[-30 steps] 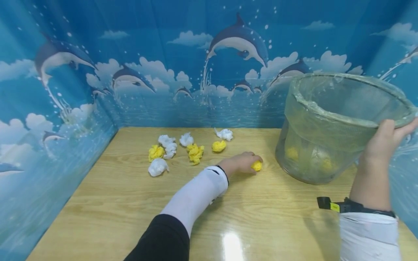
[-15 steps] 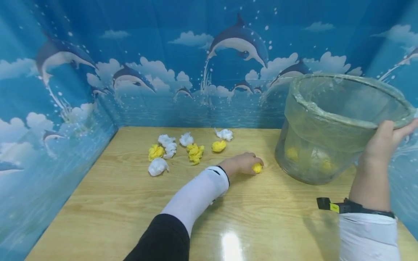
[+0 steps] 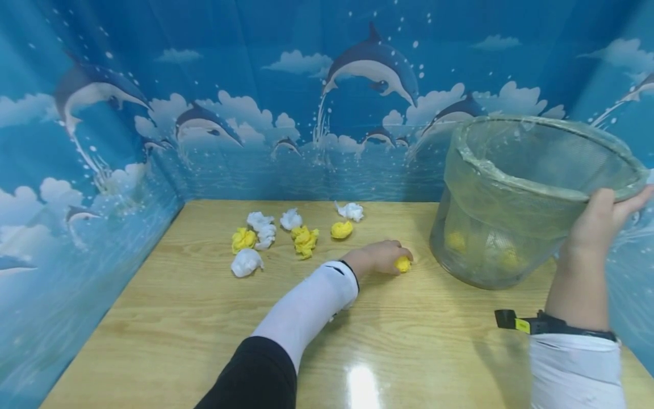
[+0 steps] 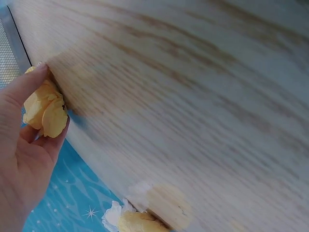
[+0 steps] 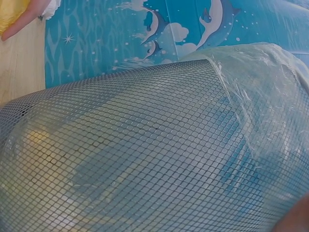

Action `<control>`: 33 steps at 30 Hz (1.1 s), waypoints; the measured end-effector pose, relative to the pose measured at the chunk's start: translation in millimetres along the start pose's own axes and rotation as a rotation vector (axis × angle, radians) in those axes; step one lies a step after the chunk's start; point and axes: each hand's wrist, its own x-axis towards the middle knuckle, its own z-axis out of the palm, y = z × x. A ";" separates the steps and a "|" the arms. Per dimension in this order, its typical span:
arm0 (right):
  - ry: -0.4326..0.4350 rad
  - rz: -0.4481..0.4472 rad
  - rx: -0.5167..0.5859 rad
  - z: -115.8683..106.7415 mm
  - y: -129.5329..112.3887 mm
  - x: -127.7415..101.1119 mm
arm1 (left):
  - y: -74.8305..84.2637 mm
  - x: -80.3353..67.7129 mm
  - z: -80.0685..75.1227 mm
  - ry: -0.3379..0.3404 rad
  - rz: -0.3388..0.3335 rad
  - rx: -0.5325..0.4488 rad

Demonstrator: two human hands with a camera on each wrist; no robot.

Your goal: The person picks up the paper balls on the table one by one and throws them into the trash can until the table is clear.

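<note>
Left hand [image 3: 380,255] is down on the wooden table [image 3: 204,318], fingers curled round a yellow paper ball [image 3: 402,263] — the left wrist view shows the crumpled wad pinched between thumb and fingertips, right against the tabletop. That ball sits near the table's middle, just at 9 o'clock of the mesh basket [image 3: 516,193].

Right hand [image 3: 600,224] grips the basket's rim at its 4 o'clock side, thumb over the edge, fingers wrapped behind — the basket is tipped, mouth leaning toward the person. A clear plastic liner [image 5: 260,96] is folded over the rim, and the right wrist view shows the mesh wall close up. Yellow lumps show dimly through the mesh at the bottom.

Out at 10 o'clock from the left hand lies a scatter of white and yellow paper balls [image 3: 286,230], well apart from the basket. Dolphin backdrop [image 3: 327,102] all round.
</note>
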 end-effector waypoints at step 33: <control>-0.001 -0.010 0.008 -0.2 1.5 2.7 | -13.6 2.1 -51.8 0.221 -0.098 -0.181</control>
